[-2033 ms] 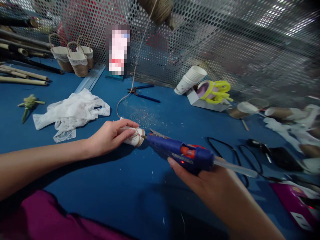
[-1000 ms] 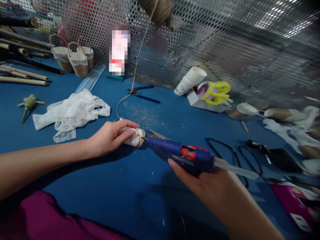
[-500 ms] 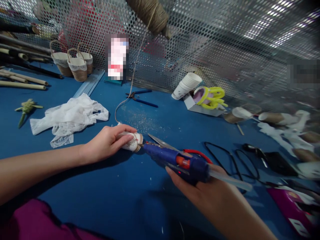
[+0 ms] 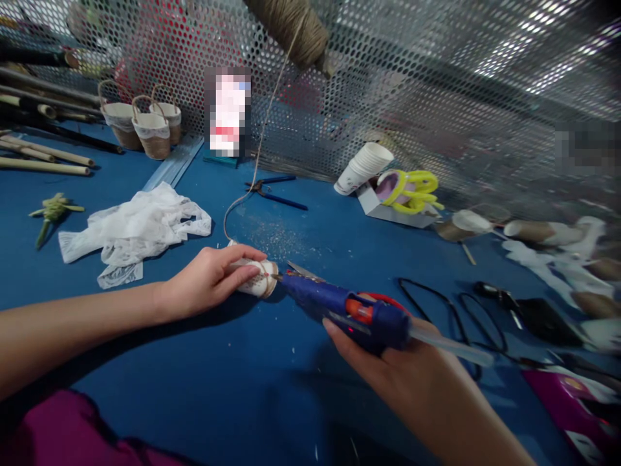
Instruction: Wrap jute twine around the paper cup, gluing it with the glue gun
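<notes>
My left hand (image 4: 213, 278) is closed round a small white paper cup (image 4: 262, 283) lying on its side, with brown twine at its right end. A strand of twine (image 4: 237, 202) runs from the cup's far side up to a big spool (image 4: 295, 29). In my right hand (image 4: 388, 369) is a blue hot glue gun (image 4: 339, 301) with an orange part, a lit red light and a clear glue stick (image 4: 456, 344) out of its back. The gun's nozzle is at the cup's right end; whether it touches I cannot tell. Scissors (image 4: 303, 270) lie partly hidden behind the gun.
White lace (image 4: 145, 226) lies heaped at left, before several small twine baskets (image 4: 154, 139). Pliers (image 4: 279, 193) lie near the mesh wall (image 4: 301, 123). Stacked paper cups (image 4: 363, 168) and a box with yellow wire (image 4: 412, 194) stand farther right. A black cord (image 4: 436, 304) loops beside the gun.
The glue gun has moved slightly right, its nozzle now a little higher along the cup's end. My left hand keeps its hold on the cup.
</notes>
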{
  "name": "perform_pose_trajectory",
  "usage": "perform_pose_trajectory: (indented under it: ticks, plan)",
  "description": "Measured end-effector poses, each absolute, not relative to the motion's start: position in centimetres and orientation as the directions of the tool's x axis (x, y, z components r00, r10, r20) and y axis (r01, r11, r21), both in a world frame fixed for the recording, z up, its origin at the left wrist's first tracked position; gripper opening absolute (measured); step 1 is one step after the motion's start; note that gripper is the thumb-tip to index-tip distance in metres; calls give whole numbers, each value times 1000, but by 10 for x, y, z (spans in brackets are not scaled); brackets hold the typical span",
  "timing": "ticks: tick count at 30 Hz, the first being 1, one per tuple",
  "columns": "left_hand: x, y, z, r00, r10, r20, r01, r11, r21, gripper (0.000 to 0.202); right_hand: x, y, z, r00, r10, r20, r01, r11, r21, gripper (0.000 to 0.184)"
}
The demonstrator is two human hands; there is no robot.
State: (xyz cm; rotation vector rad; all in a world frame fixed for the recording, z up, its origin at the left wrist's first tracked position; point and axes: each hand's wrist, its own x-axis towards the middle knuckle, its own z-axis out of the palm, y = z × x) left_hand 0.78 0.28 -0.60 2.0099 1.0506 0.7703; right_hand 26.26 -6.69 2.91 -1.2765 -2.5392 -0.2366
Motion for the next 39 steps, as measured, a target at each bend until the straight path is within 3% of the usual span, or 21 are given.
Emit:
perform_pose_trajectory:
  ticks: [7, 12, 17, 24, 30, 39]
  plan:
    - [6, 2, -7, 511, 833, 214, 412, -456, 789, 32, 258, -55, 42, -533, 826, 182, 823, 557, -113, 28]
    - [5, 1, -11, 527, 817, 234, 384, -475, 792, 31, 253, -54, 40, -540, 820, 192, 826, 560, -70, 35]
    - [4, 0, -13, 557, 758, 339, 324, -575, 751, 26, 249, -49, 45, -577, 805, 140, 812, 584, -11, 43]
    - [5, -1, -11, 595, 705, 387, 333, -654, 680, 25, 238, -45, 49, -326, 930, 171, 907, 358, -220, 37]
    - [5, -1, -11, 595, 679, 430, 327, -694, 642, 23, 238, -49, 58, -456, 875, 164, 847, 483, -223, 40]
    - [4, -1, -11, 624, 631, 462, 324, -746, 581, 23, 244, -48, 54, -409, 906, 112, 860, 423, -286, 40]
